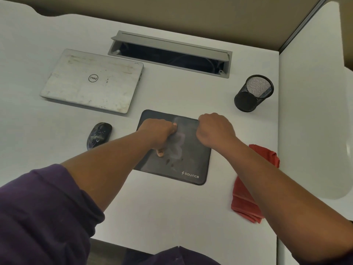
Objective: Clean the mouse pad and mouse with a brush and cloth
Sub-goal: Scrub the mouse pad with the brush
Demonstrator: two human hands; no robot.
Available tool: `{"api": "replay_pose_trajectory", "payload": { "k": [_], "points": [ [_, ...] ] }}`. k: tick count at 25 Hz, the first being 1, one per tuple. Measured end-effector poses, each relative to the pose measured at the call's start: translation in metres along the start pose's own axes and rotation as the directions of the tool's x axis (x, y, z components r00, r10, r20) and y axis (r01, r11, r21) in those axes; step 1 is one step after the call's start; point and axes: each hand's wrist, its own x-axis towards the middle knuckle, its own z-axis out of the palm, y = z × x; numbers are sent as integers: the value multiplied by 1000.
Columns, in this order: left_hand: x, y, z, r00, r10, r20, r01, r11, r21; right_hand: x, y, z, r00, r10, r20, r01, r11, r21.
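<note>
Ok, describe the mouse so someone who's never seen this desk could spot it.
Find the closed silver laptop on the white desk. Just below it, left of the black mouse pad, lies the mouse: small, dark, oval, speckled with whitish dust.

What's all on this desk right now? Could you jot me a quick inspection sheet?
Surface: white desk, no spills seen.
Job's things: mouse pad smudged pale; mouse left of it, speckled white; red cloth right; brush not seen.
Clutter: closed laptop, mesh pen cup.
Grips: left hand fisted on pad; right hand fisted at pad's far right corner.
Cables: dark shapes in open cable tray, unclear.
Surroundings: white side partition.
</note>
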Motion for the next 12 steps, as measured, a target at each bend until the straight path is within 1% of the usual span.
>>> {"api": "replay_pose_trajectory", "payload": {
  "k": [2, 5, 6, 9, 10, 11, 12],
  "points": [
    [0, -1, 0, 1000, -2, 8, 2, 1000, -18, -3, 14, -4, 999, 31, -11, -31, 999, 15],
    [-2, -1, -1, 1000, -9, 8, 9, 1000, -9, -3, 30, -7, 992, 13, -122, 20, 964, 265],
    [-2, -1, -1, 1000, -8, 5, 8, 1000, -9, -4, 33, -8, 993, 1, -117, 35, 952, 303],
    [-2, 2, -2, 1000, -3, 2, 3, 1000, 7, -15, 42, -3, 999, -40, 20, 34, 977, 210],
    [-2, 2, -3, 1000, -1, -5, 1, 1000, 11, -20, 46, -1, 998, -42, 53, 28, 969, 245],
    [-3, 2, -3, 1000, 3, -11, -3, 1000, 12, -24, 47, 0, 998, -44, 52, 24, 943, 331],
    [-3, 2, -3, 1000, 6, -12, -6, 1000, 11, -27, 47, -1, 999, -30, 17, 20, 901, 433]
  ]
}}
